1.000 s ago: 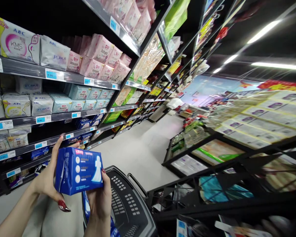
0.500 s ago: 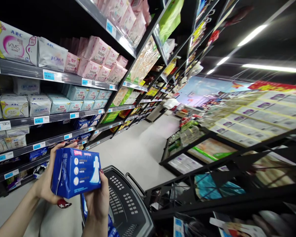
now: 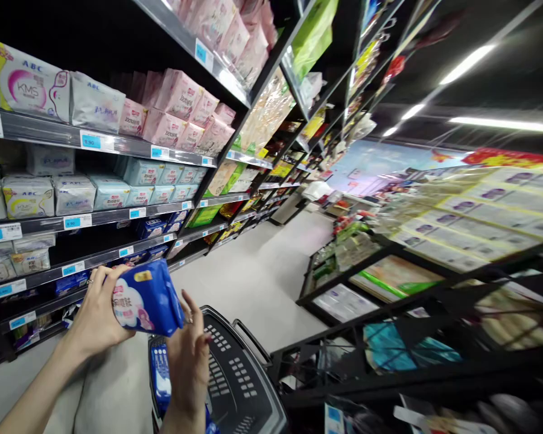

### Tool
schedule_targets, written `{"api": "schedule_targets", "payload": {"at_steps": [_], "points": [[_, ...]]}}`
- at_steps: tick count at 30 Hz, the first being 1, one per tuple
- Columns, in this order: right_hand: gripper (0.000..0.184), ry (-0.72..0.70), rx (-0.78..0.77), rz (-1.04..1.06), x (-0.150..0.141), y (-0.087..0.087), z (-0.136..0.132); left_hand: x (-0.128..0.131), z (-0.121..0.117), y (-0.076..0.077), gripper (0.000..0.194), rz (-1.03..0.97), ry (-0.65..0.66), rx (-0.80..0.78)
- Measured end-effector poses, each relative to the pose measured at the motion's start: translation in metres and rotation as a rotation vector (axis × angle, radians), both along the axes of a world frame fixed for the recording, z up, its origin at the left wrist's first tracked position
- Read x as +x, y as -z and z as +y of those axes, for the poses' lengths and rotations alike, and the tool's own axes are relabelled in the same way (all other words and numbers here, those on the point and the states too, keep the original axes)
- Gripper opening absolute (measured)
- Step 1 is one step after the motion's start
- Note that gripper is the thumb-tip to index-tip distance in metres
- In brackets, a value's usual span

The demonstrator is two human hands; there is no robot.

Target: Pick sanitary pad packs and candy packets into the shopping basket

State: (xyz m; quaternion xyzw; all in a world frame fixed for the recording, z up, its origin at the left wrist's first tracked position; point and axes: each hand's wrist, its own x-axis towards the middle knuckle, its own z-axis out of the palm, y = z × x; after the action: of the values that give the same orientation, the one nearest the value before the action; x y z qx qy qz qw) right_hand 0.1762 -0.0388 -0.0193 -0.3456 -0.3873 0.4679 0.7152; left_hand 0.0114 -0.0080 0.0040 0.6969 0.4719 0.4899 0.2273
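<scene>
My left hand grips a blue pack of sanitary pads from its left side. The pack is tilted, its face with a white cloud shape and a small pink figure turned toward me. Just right of it, my right hand is raised with fingers apart; whether a fingertip touches the pack's end I cannot tell. Below the hands is a dark grey shopping basket with slotted sides. Another blue pack lies in it, partly covered by my right forearm.
To the left runs a shelf unit with white, pink and pale blue packs and price tags. The pale aisle floor stretches ahead. On the right stand black display racks and stacked white-and-yellow boxes.
The pack has been turned over, so a different face shows. My right hand has come off its right side, and my left hand has shifted its hold.
</scene>
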Motion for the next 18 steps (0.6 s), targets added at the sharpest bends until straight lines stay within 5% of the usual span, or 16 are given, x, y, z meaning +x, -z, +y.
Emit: {"api": "schedule_targets", "payload": {"at_steps": [3, 7, 14, 18], "points": [[0.091, 0.022, 0.001, -0.111, 0.02, 0.002, -0.008, 0.009, -0.007, -0.003, 0.081, 0.237, -0.021, 0.037], [0.08, 0.104, -0.225, -0.173, 0.032, 0.008, -0.009, 0.03, -0.018, 0.002, 0.083, 0.353, 0.011, 0.032], [0.055, 0.262, -0.402, 0.29, 0.026, -0.011, -0.004, 0.028, -0.014, 0.005, 0.116, 0.147, 0.222, 0.011], [0.039, 0.311, -0.414, 0.331, 0.024, -0.02, -0.006, 0.021, -0.006, 0.007, 0.11, 0.037, 0.377, -0.053]]}}
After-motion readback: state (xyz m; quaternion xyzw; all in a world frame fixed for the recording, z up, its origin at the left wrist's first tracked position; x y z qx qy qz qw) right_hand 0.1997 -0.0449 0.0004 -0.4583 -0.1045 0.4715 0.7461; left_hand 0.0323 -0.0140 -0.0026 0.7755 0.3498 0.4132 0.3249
